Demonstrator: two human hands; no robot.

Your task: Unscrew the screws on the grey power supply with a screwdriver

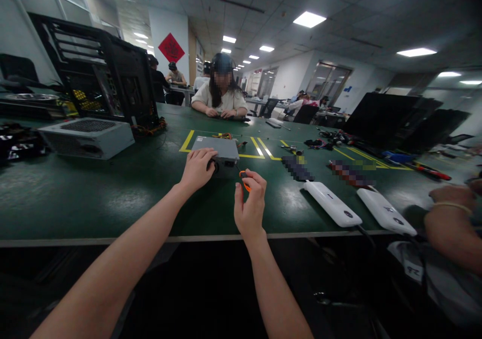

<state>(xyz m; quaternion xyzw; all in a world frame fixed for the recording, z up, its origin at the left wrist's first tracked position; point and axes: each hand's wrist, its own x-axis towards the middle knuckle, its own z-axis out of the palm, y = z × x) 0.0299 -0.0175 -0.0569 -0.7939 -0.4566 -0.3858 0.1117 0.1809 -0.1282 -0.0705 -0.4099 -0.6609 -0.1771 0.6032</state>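
Note:
A grey computer power supply (222, 147) lies on the green table in front of me, its fan and socket side facing me. My left hand (199, 168) grips its left front corner, fingers across the top and thumb down at the front face. Between the fingertips of my right hand (251, 198) is a screwdriver (244, 177) with an orange and black handle. Its thin shaft points up and left to the right front corner of the power supply; whether the tip sits in a screw is too small to tell. Cables (226, 136) stick out behind the power supply.
Left stand a second power supply (90, 137) and an open black computer case (109, 73). Two white power banks (333, 203) (386, 211) lie right, near blurred devices. Black monitors (391, 120) stand farther right. A person (220, 90) sits opposite; another person's arm (455, 218) is at right.

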